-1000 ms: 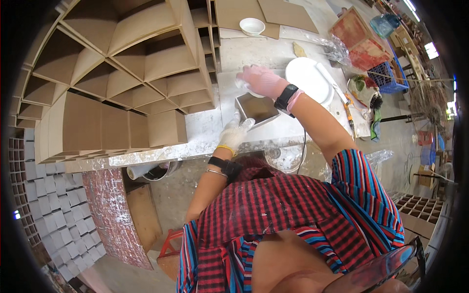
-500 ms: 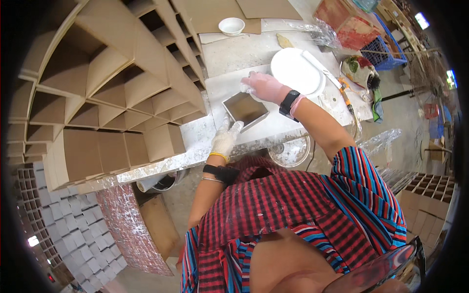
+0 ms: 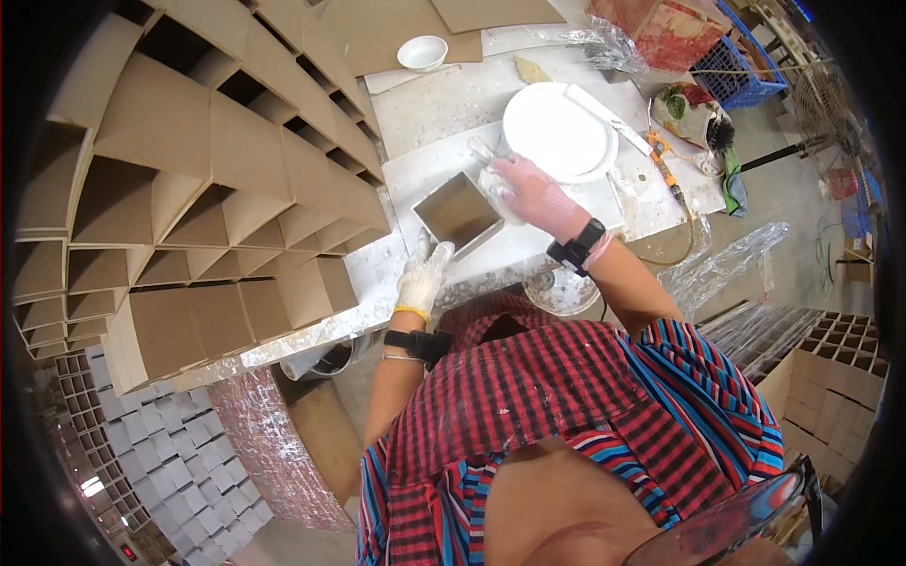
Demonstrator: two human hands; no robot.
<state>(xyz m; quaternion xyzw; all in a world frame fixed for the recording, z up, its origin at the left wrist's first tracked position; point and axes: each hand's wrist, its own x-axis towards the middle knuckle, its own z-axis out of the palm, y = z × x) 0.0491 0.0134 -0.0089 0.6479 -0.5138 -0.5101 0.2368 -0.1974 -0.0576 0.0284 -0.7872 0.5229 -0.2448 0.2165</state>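
A square open-topped brown box (image 3: 460,213) lies on the white-dusted worktable (image 3: 444,104). My left hand (image 3: 424,277), in a white glove, pinches the box's near corner. My right hand (image 3: 530,191), in a pale glove with a black wrist device, is at the box's far right rim and presses a small white wad (image 3: 494,185) against it. A round white plate (image 3: 558,131) lies just beyond my right hand.
A tall stack of open cardboard boxes (image 3: 189,198) crowds the table's left side. A small white bowl (image 3: 422,52) stands at the back. An orange-handled tool (image 3: 666,172), clear plastic wrap (image 3: 727,264) and a blue crate (image 3: 746,66) are to the right.
My right hand has come down from near the plate to the box's right rim. My left hand has stayed at the box's near corner.
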